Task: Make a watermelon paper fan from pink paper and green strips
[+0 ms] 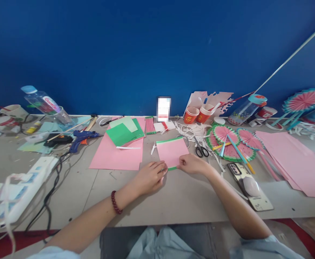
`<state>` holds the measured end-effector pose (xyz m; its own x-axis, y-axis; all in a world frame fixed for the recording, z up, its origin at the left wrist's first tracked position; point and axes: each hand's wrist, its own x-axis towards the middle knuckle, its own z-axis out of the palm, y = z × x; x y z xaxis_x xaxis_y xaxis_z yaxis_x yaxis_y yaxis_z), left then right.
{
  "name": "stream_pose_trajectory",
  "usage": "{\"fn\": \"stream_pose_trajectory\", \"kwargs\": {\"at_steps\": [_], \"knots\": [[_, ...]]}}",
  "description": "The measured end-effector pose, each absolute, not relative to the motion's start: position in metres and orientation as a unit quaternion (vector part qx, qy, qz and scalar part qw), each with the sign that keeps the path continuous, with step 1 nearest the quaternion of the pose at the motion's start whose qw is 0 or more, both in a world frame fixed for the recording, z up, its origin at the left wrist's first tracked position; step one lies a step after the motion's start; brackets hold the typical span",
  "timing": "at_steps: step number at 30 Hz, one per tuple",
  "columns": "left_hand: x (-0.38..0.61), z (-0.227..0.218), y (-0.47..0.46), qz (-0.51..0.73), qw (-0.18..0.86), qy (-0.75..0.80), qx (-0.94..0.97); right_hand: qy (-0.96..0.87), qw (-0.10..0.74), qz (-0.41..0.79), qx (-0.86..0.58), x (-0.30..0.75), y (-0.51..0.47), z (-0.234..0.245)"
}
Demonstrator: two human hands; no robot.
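A pink sheet of paper (172, 153) with green strips along its far and near edges lies on the table in front of me. My left hand (153, 175) is closed at its near left corner, thumb and fingers pinching the green edge. At the near right, my right hand (192, 164) has its fingers curled in and grips the same edge. The fingertips of both hands are partly hidden. Just beyond the right hand are black-handled scissors (202, 151).
Left of the sheet, green papers (123, 133) lie on larger pink paper (100, 158). A blue glue gun (83, 140) and white power strip (30, 183) are farther left. On the right are watermelon-patterned paper fans (243, 153), a phone (264, 199), and pink sheets (297, 158). Red paper cups (191, 114) stand behind.
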<state>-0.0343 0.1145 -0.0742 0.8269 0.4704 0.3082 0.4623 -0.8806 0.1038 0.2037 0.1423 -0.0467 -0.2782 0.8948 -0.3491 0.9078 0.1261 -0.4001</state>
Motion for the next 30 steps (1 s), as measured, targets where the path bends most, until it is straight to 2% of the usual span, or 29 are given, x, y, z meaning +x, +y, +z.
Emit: {"fn": "stream_pose_trajectory", "kwargs": {"at_steps": [22, 30], "knots": [[-0.033, -0.077, 0.115, 0.166, 0.02, 0.245, 0.955, 0.751, 0.061, -0.251, 0.607, 0.204, 0.142, -0.038], [-0.026, -0.068, 0.112, 0.117, 0.033, 0.27, 0.955, 0.758, 0.057, -0.252, 0.599, 0.205, 0.143, -0.039]]}}
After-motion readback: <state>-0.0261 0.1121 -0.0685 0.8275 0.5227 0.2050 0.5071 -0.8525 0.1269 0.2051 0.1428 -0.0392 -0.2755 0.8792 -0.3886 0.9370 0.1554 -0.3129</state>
